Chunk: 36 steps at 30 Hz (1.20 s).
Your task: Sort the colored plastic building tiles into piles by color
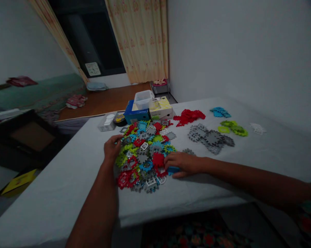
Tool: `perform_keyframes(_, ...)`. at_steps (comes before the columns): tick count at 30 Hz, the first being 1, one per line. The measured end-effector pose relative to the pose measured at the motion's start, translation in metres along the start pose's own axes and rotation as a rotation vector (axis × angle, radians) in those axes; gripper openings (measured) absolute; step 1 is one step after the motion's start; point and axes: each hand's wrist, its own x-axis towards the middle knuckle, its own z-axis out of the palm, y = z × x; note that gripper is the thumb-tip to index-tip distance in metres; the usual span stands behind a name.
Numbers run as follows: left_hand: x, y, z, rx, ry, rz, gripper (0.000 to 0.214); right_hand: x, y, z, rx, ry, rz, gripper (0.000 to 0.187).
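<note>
Left hand (112, 148): we see it at the left edge of the mixed pile (143, 157), with the fingers bent inward over the small pieces; whether they grip one of them, we cannot tell
Right hand (182, 162): it is at the right edge of the same pile, closed upon a blue piece (173, 169), which shows between the thumb and the fingers; the fingertips are just beside a red piece (158, 160)
Mixed pile: it lies on the white cloth (49, 193) between our two hands, red, blue, green, grey and white pieces one over another (some white ones look like little windows)
Sorted colours: to the right of the pile we have a red heap (189, 117), a blue heap (220, 112), a green heap (238, 130), a grey heap (212, 137) and a white heap (258, 128)
Behind the pile: there stand a blue box (137, 116) and, touching it, a yellow and white box (161, 109); a see-through container (143, 100) rests on top, and a round black tin (120, 120) is at the left
</note>
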Motion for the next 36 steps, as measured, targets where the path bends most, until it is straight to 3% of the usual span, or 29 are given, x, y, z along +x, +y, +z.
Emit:
perform_keyframes(3, 0.009, 0.024, -0.008, -0.019, -0.120, 0.092, 0.035, 0.008, 0.032, -0.002, -0.018, 0.108, 0.030, 0.030)
perform_keyframes(7, 0.000, 0.069, -0.026, -0.047, -0.354, 0.414, 0.028, 0.019, 0.052, -0.003, 0.012, 0.176, 0.051, 0.035)
perform_keyframes(10, -0.043, 0.101, -0.041, -0.110, -0.432, 0.673, 0.034, 0.025, 0.053, -0.001, 0.042, 0.229, 0.069, 0.028)
perform_keyframes(12, -0.079, 0.113, -0.047, -0.032, -0.576, 0.873, 0.043, 0.026, 0.052, 0.002, 0.019, 0.220, 0.094, 0.023)
perform_keyframes(14, -0.108, 0.116, -0.047, 0.056, -0.684, 0.990, 0.057, 0.025, 0.051, 0.003, -0.053, 0.152, 0.149, 0.027)
perform_keyframes(16, -0.122, 0.111, -0.042, 0.102, -0.698, 1.049, 0.064, 0.023, 0.049, 0.005, -0.130, 0.093, 0.223, 0.038)
perform_keyframes(22, -0.094, 0.100, -0.020, 0.194, -0.570, 1.073, 0.045, 0.029, 0.060, 0.013, -0.150, 0.150, 0.261, 0.041)
perform_keyframes(27, -0.060, 0.102, -0.010, 0.164, -0.518, 1.084, 0.031, 0.053, 0.087, 0.014, -0.084, 0.352, 0.301, 0.042)
perform_keyframes(31, -0.020, 0.096, -0.001, 0.016, -0.403, 0.859, 0.022, 0.081, 0.110, 0.002, -0.060, 0.449, 0.425, 0.043)
perform_keyframes(36, 0.038, 0.083, 0.020, -0.201, -0.212, 0.489, 0.018, 0.123, 0.125, -0.027, 0.012, 0.447, 0.578, 0.029)
